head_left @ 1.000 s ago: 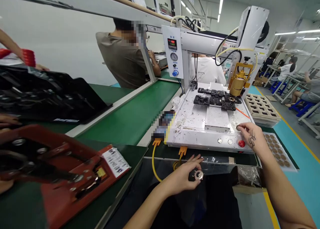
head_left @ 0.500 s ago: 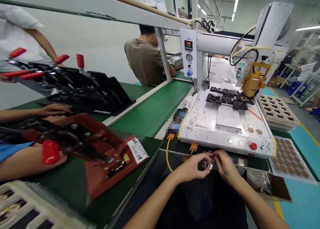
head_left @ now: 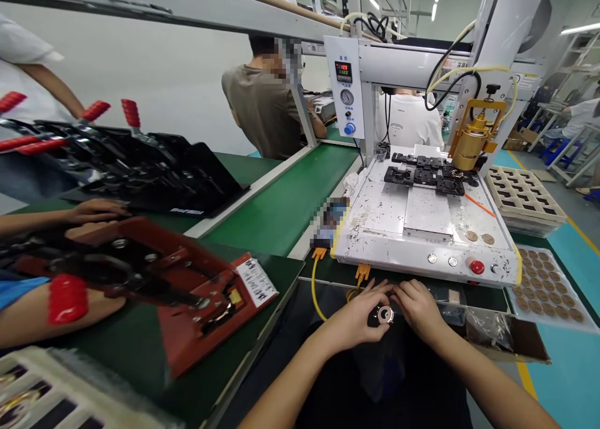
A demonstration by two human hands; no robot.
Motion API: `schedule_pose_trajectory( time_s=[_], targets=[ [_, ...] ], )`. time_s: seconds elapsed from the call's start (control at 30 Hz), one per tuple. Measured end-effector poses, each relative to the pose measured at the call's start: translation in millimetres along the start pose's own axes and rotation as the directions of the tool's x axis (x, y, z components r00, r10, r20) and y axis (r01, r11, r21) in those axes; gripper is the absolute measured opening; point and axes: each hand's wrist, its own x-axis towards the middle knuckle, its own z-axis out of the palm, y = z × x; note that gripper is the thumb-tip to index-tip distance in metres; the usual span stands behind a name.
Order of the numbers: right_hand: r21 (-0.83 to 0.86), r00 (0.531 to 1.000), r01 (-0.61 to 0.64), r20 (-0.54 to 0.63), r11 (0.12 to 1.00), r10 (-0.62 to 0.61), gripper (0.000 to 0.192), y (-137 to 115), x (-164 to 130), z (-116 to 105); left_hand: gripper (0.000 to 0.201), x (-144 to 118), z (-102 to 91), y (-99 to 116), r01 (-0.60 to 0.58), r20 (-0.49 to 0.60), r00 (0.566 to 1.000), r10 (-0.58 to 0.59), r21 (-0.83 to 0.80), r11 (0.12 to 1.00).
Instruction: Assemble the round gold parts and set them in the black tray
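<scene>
My left hand (head_left: 359,316) and my right hand (head_left: 418,305) meet in front of me, both closed around a small black round part with a silver ring face (head_left: 385,314). They hold it just below the front edge of the white dispensing machine (head_left: 389,229). On the machine's bed lie black fixtures (head_left: 424,177) under a brass dispensing head (head_left: 473,138). Two small brown discs (head_left: 479,237) rest on the bed near the red button (head_left: 477,267).
A sheet of brown discs (head_left: 546,285) lies right of the machine, beige trays (head_left: 520,197) behind it. A green conveyor belt (head_left: 281,207) runs on the left. A red clamp jig (head_left: 154,279) and black jig (head_left: 140,166) are handled by other people's arms (head_left: 28,310). People work behind.
My right hand left the machine bed's corner and came down to join my left hand on the round part. The view shifted, and the jigs on the left came more into sight.
</scene>
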Motion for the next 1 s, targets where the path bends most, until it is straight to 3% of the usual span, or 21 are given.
schedule_pose_trajectory(
  time_s=[0.13,0.2,0.27,0.37,0.43,0.57,0.6,0.67,0.77,0.83,0.9,1.0],
  targets=[
    [0.064,0.994,0.111,-0.018,0.992,-0.110,0.031,5.7,-13.6,8.3,0.032,0.5,-11.0,4.4,-0.005,0.073,0.997,0.005,0.005,1.000],
    [0.102,0.994,0.109,-0.032,0.989,-0.106,0.028,3.7,-26.3,10.8,0.031,1.3,-15.2,6.5,-0.010,0.097,0.995,0.011,-0.006,1.000],
    [0.133,0.997,0.043,-0.062,0.990,-0.035,0.024,-1.6,-45.1,9.9,0.030,1.8,-17.1,8.0,-0.002,0.110,0.994,0.002,-0.003,1.000],
    [0.178,0.973,-0.162,-0.135,0.971,0.187,0.019,-11.2,-83.7,0.9,0.029,0.9,-15.4,7.7,0.015,0.099,0.995,-0.017,0.017,1.000],
    [0.205,0.897,-0.347,-0.214,0.915,0.388,0.018,-13.7,-111.3,-8.5,0.028,-0.5,-12.5,5.8,0.013,0.082,0.997,-0.015,0.023,1.000],
    [0.280,0.665,-0.626,-0.295,0.728,0.686,0.025,-4.4,-148.3,-26.5,0.026,-1.4,-4.1,6.5,0.000,0.031,1.000,-0.001,0.033,0.999],
    [0.303,0.640,-0.658,-0.258,0.689,0.724,0.027,-0.7,-152.5,-30.0,0.026,-1.1,-0.7,9.3,-0.010,0.022,1.000,0.010,0.033,0.999],
    [0.346,0.633,-0.694,-0.124,0.631,0.765,0.030,7.3,-157.5,-36.9,0.028,-0.7,8.8,18.1,-0.038,0.041,0.998,0.037,0.007,0.999],
    [0.366,0.627,-0.742,0.084,0.561,0.775,0.032,26.8,-166.9,-54.8,0.033,-2.9,27.4,31.9,-0.049,0.164,0.985,0.060,-0.072,0.996],
    [0.321,0.571,-0.799,0.138,0.509,0.809,0.031,50.2,-180.0,-77.7,0.033,-7.7,38.7,34.1,-0.016,0.226,0.973,0.040,-0.107,0.994],
    [0.230,0.464,-0.871,0.092,0.435,0.881,0.026,81.7,-197.5,-109.7,0.032,-15.5,46.5,28.3,0.046,0.222,0.975,-0.018,-0.123,0.991],
    [0.083,0.267,-0.955,-0.182,0.285,0.946,0.027,130.9,-222.1,-160.8,0.029,-32.1,52.7,10.4,0.177,0.178,0.972,-0.150,-0.143,0.974]
  ],
)
